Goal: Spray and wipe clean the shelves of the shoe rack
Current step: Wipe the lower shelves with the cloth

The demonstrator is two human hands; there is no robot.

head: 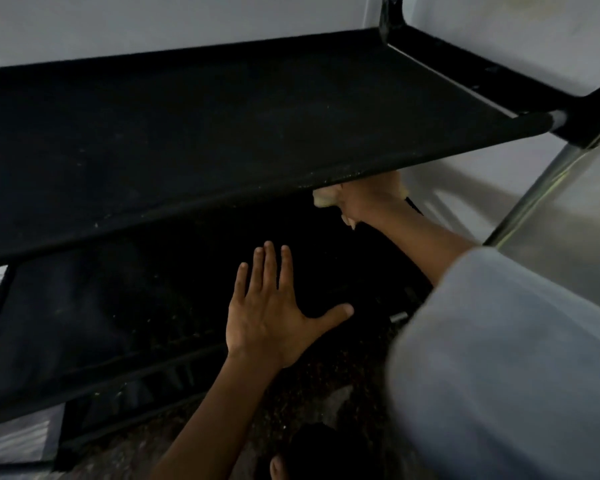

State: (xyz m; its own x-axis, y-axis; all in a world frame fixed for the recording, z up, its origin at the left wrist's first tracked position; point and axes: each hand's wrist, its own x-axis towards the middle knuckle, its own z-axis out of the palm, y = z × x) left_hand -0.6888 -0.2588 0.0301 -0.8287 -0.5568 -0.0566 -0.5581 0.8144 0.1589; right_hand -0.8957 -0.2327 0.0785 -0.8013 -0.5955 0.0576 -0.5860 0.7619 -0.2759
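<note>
**Cloth goes under the top shelf of the rack**

Fabric shelving fills most of what I can see: the shoe rack (326, 244) stands against a pale wall (153, 22), its black top shelf (222, 126) stretched between thin metal rods and black plastic corner joints. It shows pale specks along the front edge. A lower shelf (84, 323) sits beneath, dark and hard to read. To the right leans a shiny metal surface (568, 209).

The person's right hand (364, 202), arm in a light sleeve (499, 358), reaches in under the top shelf's front edge, fingers closed round a pale yellow cloth (326, 199) bunched in the fist. The left hand (274, 317) is spread flat, fingers straight, holding nothing, hovering over or resting on the lower tier; I cannot tell which.

My guess is the shelf will give like a hammock under pressure, so firm wiping wants support near the rods, where it is stiffest. The cloth looks soft and light, easy to keep balled up. No spray bottle is in sight.
</note>
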